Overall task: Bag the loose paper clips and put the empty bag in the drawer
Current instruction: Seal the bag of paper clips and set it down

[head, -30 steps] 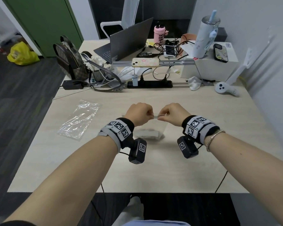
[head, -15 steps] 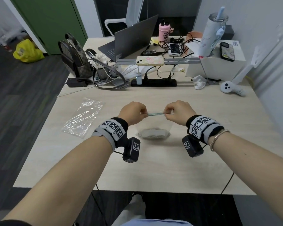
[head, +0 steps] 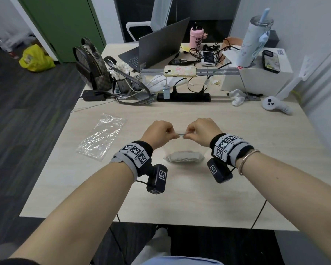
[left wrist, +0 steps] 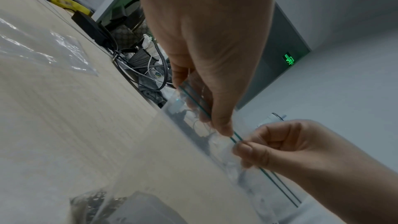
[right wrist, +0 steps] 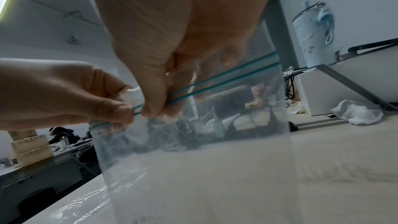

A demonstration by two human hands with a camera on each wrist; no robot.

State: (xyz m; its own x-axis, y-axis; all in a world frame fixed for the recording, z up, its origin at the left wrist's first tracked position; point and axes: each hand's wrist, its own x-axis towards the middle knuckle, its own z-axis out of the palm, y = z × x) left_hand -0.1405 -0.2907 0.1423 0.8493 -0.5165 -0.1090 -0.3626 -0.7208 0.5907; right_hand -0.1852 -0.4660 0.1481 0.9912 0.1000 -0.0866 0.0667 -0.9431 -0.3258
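Note:
A clear zip bag (head: 183, 150) hangs upright over the table (head: 180, 203), with a heap of paper clips (head: 183, 157) in its bottom. My left hand (head: 172, 134) and right hand (head: 188, 134) both pinch its green zip strip (head: 180, 134), close together near the middle. The left wrist view shows my left hand (left wrist: 221, 129) on the strip (left wrist: 280, 188) and the right hand (left wrist: 245, 152) just beside it. In the right wrist view my right hand (right wrist: 155, 110) pinches the strip (right wrist: 237, 74). The empty clear bag (head: 101, 137) lies flat at the left.
A black power strip (head: 183, 96), cables, a handbag (head: 93, 64), a laptop (head: 157, 44), a phone on a rail (head: 180, 71), a white box (head: 256, 75) with a tumbler (head: 254, 41) and a white controller (head: 275, 106) crowd the far side.
My two hands have drawn closer together along the zip strip than half a second ago. The bag still hangs between them over the same spot.

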